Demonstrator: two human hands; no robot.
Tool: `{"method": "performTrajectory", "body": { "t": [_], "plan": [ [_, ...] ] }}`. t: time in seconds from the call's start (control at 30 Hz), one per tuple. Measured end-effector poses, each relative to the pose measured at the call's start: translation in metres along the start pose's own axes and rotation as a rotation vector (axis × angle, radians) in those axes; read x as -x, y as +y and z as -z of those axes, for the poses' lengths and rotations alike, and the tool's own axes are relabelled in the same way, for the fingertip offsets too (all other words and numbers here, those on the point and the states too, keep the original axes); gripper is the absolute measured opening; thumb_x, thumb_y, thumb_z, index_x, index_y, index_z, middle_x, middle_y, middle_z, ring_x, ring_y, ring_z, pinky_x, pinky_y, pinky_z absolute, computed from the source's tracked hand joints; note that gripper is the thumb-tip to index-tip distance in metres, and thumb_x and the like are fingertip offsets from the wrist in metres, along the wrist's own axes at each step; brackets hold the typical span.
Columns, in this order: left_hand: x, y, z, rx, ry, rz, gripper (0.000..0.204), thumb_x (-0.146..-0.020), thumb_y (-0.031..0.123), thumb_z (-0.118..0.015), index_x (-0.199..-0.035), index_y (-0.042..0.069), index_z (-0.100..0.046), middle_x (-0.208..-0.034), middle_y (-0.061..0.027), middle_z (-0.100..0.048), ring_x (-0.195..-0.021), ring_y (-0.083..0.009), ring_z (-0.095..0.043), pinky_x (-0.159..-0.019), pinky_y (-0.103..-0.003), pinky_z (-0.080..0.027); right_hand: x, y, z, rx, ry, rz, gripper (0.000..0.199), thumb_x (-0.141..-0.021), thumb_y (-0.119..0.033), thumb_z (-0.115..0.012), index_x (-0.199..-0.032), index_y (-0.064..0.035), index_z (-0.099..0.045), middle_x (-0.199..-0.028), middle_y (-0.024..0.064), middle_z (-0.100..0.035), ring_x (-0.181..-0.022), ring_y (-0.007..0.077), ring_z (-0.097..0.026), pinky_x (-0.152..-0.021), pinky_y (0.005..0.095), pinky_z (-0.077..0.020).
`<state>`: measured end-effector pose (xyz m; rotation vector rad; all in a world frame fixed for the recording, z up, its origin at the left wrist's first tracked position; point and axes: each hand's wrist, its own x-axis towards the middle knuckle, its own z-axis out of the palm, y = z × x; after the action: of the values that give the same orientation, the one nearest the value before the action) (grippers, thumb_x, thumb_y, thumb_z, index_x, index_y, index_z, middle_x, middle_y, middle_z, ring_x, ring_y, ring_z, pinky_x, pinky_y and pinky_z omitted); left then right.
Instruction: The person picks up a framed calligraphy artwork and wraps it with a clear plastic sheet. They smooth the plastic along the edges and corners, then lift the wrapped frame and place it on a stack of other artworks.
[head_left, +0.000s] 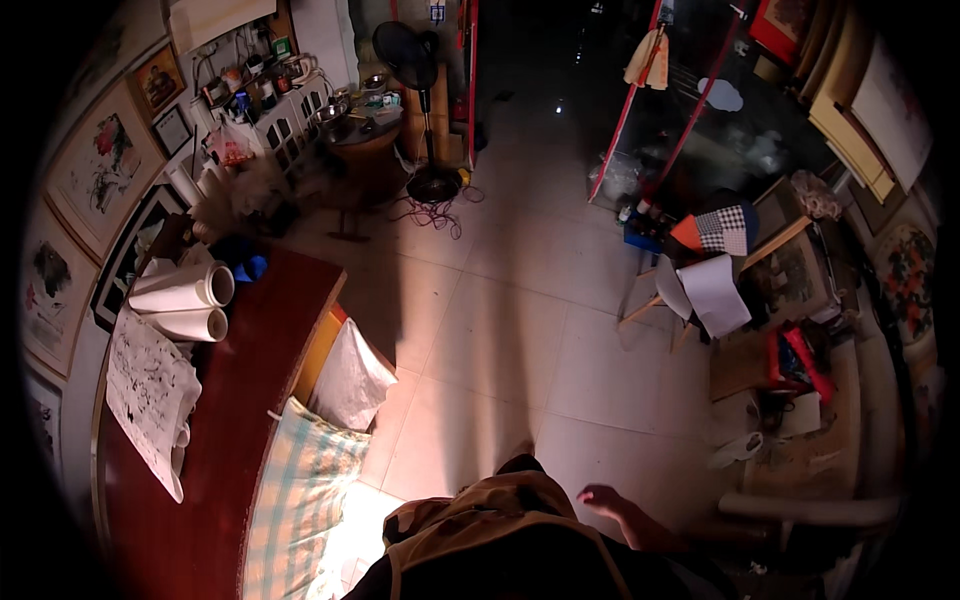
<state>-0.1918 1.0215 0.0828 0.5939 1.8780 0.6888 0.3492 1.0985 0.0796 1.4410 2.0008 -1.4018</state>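
Observation:
My right hand (604, 499) hangs beside my body at the lower middle, over the tiled floor. Its fingers are loosely bent and a little apart, and nothing shows in them. No object touches it. My left hand does not show. An apron (490, 500) with a patterned front and tan edging covers my body at the lower edge. To my left stands a dark red table (225, 400), with a checked cloth (305, 470) and a whitish cloth (352, 375) hanging at its near side.
Paper rolls (180, 288) and an inked sheet (150, 385) lie on the table. A black standing fan (428, 110) has a tangled cord at its base. At the right stands a chair (680, 290) with papers. Red-framed glass doors (640, 110) flank a dark opening ahead.

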Motion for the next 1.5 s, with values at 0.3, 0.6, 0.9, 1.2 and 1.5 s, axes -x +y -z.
{"method": "performTrajectory", "body": {
  "t": [0.3,0.6,0.9,1.2,1.5],
  "plan": [
    [-0.139,0.127,-0.019,0.101,0.154,0.250,0.043,-0.098,0.043,-0.054,-0.091,0.002,-0.063,-0.068,-0.0099,-0.061,-0.064,-0.0240,-0.062,-0.059,-0.038,-0.050,-0.157,-0.004,0.204,0.100,-0.056,-0.148,0.020,-0.092,-0.017,-0.063,-0.109,-0.0150,-0.073,-0.115,0.0070,-0.070,-0.110,0.0214,-0.066,-0.093,0.0370,-0.0528],
    [-0.250,0.253,-0.053,0.278,0.226,0.512,0.040,-0.099,0.042,-0.053,-0.094,0.004,-0.062,-0.071,-0.0083,-0.060,-0.064,-0.0216,-0.060,-0.057,-0.036,-0.049,-0.404,-0.073,0.522,-0.099,0.418,-0.136,0.023,-0.091,-0.021,-0.063,-0.111,-0.0145,-0.073,-0.119,0.0077,-0.070,-0.113,0.0238,-0.065,-0.094,0.0388,-0.0523],
    [-0.511,0.477,-0.033,0.196,0.129,0.363,0.038,-0.100,0.042,-0.052,-0.096,0.005,-0.060,-0.073,-0.0068,-0.059,-0.064,-0.0193,-0.059,-0.056,-0.033,-0.048,-0.535,-0.110,0.638,-0.063,0.260,-0.190,0.027,-0.090,-0.024,-0.062,-0.113,-0.0140,-0.073,-0.122,0.0084,-0.069,-0.116,0.0263,-0.064,-0.096,0.0407,-0.0518],
    [-0.792,0.796,-0.052,0.012,-0.035,-0.063,0.035,-0.102,0.041,-0.051,-0.099,0.007,-0.059,-0.075,-0.0052,-0.059,-0.064,-0.0169,-0.057,-0.055,-0.030,-0.047,-0.549,-0.094,0.692,-0.171,0.073,-0.418,0.032,-0.090,-0.028,-0.062,-0.116,-0.0135,-0.073,-0.125,0.0092,-0.068,-0.119,0.0288,-0.063,-0.097,0.0426,-0.0512],
    [-0.917,0.937,-0.118,0.075,0.027,0.102,0.033,-0.103,0.041,-0.051,-0.102,0.009,-0.057,-0.077,-0.0037,-0.058,-0.064,-0.0146,-0.056,-0.053,-0.028,-0.045,-0.730,-0.075,0.957,0.264,-0.192,-0.239,0.038,-0.091,-0.033,-0.059,-0.121,-0.0116,-0.070,-0.130,0.0123,-0.066,-0.121,0.0334,-0.062,-0.098,0.0459,-0.0511]
  ]
}}
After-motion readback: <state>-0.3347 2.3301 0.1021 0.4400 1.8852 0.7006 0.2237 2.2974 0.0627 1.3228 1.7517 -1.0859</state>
